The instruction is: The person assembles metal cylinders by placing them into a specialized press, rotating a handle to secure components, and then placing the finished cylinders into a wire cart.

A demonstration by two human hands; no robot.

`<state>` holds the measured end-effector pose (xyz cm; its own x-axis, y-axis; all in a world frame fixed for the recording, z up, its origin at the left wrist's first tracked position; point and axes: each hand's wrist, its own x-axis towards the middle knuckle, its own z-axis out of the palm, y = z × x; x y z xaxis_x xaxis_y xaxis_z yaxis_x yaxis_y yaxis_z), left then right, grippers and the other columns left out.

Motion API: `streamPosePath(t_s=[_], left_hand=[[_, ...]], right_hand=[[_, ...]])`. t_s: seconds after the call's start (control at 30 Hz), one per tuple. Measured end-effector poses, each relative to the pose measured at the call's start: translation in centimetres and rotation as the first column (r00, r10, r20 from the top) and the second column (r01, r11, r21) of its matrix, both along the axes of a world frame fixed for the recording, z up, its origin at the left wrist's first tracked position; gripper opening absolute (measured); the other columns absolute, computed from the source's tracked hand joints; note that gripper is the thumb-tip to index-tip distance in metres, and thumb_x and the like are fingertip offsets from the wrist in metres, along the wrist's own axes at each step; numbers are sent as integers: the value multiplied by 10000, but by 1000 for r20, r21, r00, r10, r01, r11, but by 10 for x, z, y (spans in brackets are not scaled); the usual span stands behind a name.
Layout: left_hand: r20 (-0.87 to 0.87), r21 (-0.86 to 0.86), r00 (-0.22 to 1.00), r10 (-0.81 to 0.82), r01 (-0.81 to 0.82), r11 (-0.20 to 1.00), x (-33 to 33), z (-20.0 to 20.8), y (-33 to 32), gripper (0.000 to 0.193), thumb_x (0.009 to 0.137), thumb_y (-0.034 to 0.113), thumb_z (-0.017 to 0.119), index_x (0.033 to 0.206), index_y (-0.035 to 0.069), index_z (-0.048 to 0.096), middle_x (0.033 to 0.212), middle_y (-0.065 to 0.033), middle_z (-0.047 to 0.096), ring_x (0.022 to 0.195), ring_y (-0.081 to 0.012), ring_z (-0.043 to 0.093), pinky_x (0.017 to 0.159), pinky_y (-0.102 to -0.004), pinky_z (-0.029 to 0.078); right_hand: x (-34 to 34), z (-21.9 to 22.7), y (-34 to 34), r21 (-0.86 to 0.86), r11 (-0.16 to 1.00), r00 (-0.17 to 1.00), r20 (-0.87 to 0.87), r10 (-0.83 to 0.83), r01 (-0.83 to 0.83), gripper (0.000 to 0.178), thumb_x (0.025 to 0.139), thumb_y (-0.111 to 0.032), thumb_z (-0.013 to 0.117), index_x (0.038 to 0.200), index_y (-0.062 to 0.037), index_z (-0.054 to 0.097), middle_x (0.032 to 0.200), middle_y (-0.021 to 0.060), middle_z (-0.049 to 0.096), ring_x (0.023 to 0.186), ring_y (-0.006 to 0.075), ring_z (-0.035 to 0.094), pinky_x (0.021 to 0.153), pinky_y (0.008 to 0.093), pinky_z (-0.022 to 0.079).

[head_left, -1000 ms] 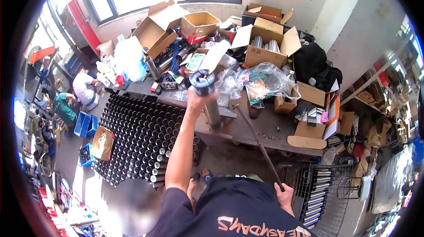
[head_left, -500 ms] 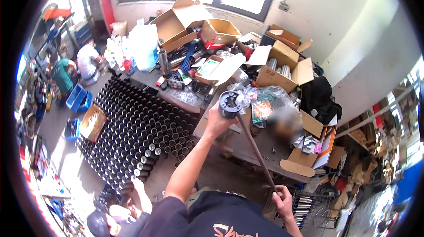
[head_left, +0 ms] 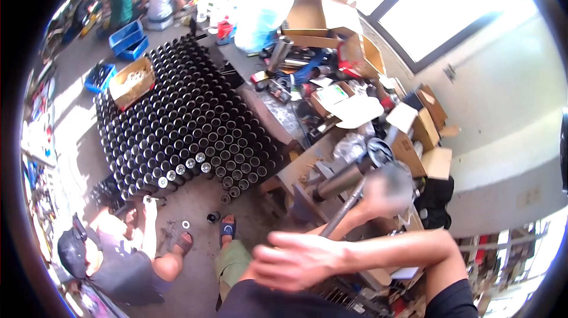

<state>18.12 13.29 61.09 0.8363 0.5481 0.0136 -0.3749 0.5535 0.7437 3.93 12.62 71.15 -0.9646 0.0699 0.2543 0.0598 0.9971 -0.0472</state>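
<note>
My left hand [head_left: 378, 199], partly blurred, reaches to the right and grips a long metal rod [head_left: 345, 208] close to its ring-shaped head [head_left: 379, 152]. A grey metal tube [head_left: 340, 182] lies at a slant on the workbench [head_left: 305, 167], and the ring head is near its far end. Across my body comes my right arm, in front of my left forearm. My right hand [head_left: 293, 259], smeared a little by motion, has its fingers stretched out over that forearm and shows nothing held. The rod's lower end disappears behind my right arm.
Many black cylinders [head_left: 177, 111] stand packed on the floor at left, with a cardboard box [head_left: 131, 84] on them. A person in a cap [head_left: 74, 247] crouches at lower left. Boxes [head_left: 361, 54] and parts crowd the bench. Two people work near blue bins [head_left: 127, 37].
My view has turned to the right. My left hand and the ring head have moved right, beside the tube. My right hand has left the rod's end and crossed over my left forearm.
</note>
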Motion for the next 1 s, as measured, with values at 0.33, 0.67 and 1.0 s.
streamPosePath(t_s=[0.33, 0.67, 1.0], left_hand=[[243, -509, 839, -487, 537, 672, -124, 14, 46, 328, 994, 207, 575, 743, 144, 373, 583, 65, 292, 435, -73, 326, 384, -282, 290], [-543, 831, 318, 777, 335, 443, -155, 78, 53, 298, 862, 154, 635, 1081, -21, 533, 1035, -223, 638, 877, -394, 719, 782, -458, 605], [368, 782, 503, 782, 287, -553, -168, 21, 170, 100, 840, 110, 588, 770, 74, 526, 705, -115, 545, 559, -313, 603, 495, -419, 501]], right_hand=[[269, 8, 349, 284, 22, -42, 219, -975, 959, 254, 800, -240, 675, 1004, -94, 718, 873, 147, 724, 837, 341, 704, 772, 419, 568], [520, -39, 249, 170, -36, -86, 299, -951, 985, 210, 793, -265, 708, 879, -85, 774, 861, 192, 727, 816, 313, 715, 755, 412, 554], [365, -5, -61, 62, -387, -364, -231, -902, 920, 634, 987, -602, 427, 723, -82, 675, 731, 209, 675, 743, 380, 690, 674, 514, 549]])
